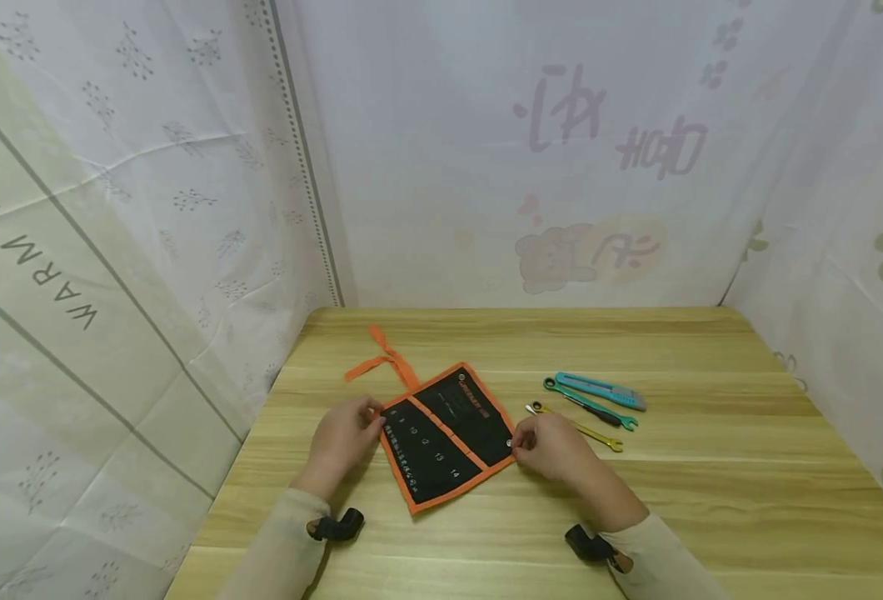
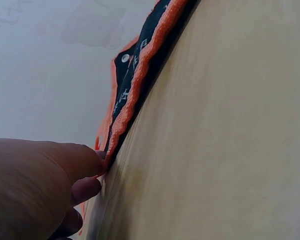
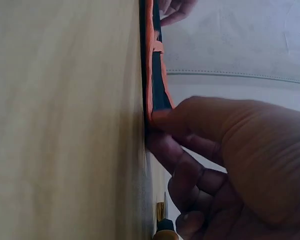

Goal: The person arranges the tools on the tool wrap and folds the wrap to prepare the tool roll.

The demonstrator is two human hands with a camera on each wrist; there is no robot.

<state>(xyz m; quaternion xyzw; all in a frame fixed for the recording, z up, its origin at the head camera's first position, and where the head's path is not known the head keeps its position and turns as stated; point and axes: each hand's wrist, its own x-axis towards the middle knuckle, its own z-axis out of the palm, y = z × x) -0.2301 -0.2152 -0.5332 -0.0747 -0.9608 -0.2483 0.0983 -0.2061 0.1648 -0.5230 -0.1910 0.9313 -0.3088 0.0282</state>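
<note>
A black tool pouch with orange trim [image 1: 441, 433] lies unrolled on the table, turned at an angle, with printed sizes along its pocket front. My left hand [image 1: 346, 437] pinches its left edge between thumb and forefinger; the left wrist view shows the left hand [image 2: 45, 180] at the orange binding [image 2: 127, 112]. At the right corner, beside a snap, my right hand [image 1: 554, 447] pinches the trim. In the right wrist view the right hand's [image 3: 230, 155] thumb and forefinger hold that corner, its other fingers curled beneath. No tools show in the pockets.
Orange tie straps [image 1: 389, 358] trail from the pouch's far left side. Right of it lie a blue utility knife [image 1: 599, 389], a green ratchet wrench [image 1: 591, 404] and a yellow ratchet wrench [image 1: 595, 435], partly behind my right hand. Patterned curtains [image 1: 531, 167] surround the wooden table [image 1: 749, 500].
</note>
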